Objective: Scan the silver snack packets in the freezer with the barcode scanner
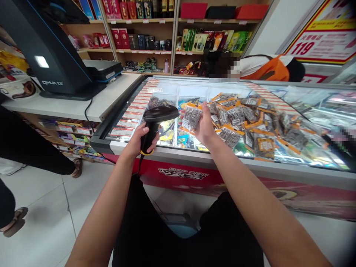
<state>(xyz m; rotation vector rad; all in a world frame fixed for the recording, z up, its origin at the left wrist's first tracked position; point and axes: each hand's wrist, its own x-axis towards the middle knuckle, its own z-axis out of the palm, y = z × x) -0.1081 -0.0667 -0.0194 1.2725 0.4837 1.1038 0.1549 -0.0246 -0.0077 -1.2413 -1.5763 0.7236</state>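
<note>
My left hand (136, 141) is wrapped round the handle of a black barcode scanner (160, 113), whose head points right. In my right hand (205, 126) is a small snack packet (191, 116) with orange edges, a clear dark-filled middle and a printed barcode label facing me. The scanner head and the packet are close together but apart. Many similar packets (236, 115) lie in a loose heap on the glass top of the chest freezer (116, 148), just right of my right hand. Through the glass below, colourful wrapped goods (167, 131) show.
A black till terminal (61, 70) stands on the white counter (111, 92) at left, its cable hanging down. Stocked shelves (144, 22) rise behind. A person in orange and white (272, 68) bends beyond the freezer. Another person's legs (33, 141) are at left.
</note>
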